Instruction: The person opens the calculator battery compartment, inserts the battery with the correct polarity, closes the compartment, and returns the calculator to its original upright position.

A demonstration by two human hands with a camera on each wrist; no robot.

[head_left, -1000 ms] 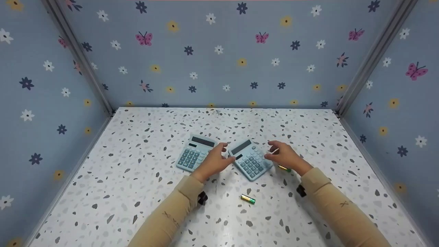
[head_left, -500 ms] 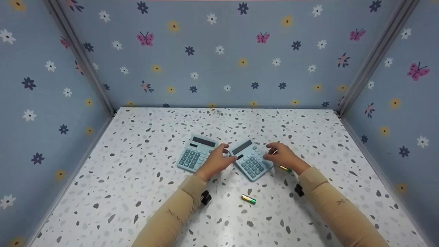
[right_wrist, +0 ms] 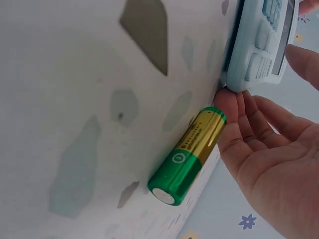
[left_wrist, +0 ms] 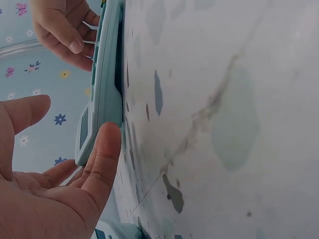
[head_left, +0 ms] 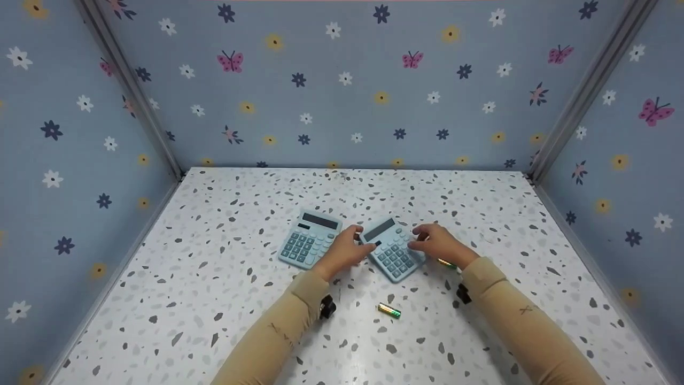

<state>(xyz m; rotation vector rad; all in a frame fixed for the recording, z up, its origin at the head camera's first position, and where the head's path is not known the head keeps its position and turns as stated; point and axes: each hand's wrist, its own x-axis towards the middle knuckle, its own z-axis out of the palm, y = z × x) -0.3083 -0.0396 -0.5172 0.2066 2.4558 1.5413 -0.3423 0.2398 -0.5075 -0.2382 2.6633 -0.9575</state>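
Observation:
A light-blue calculator (head_left: 396,256) lies face up and turned askew between the hands. At its left edge is my left hand (head_left: 344,251), fingertips touching the casing (left_wrist: 105,94) and thumb held apart in the left wrist view. My right hand (head_left: 441,245) is at the opposite side; its fingers (right_wrist: 244,112) meet the casing's corner (right_wrist: 241,74), with the thumb raised off the face. A second calculator (head_left: 307,243) lies to the left, partly behind my left hand. One green-and-gold battery (head_left: 389,310) lies nearer the front, another (right_wrist: 192,154) beside my right hand.
The speckled white tabletop (head_left: 240,321) is bounded by a blue flowered back panel (head_left: 363,107) and flowered side panels (head_left: 80,160). Grey metal posts (head_left: 139,107) stand at the back corners.
My left hand has shifted slightly right, its thumb now farther over the askew calculator. My right hand has come slightly left. The calculators and batteries have not visibly moved on the table.

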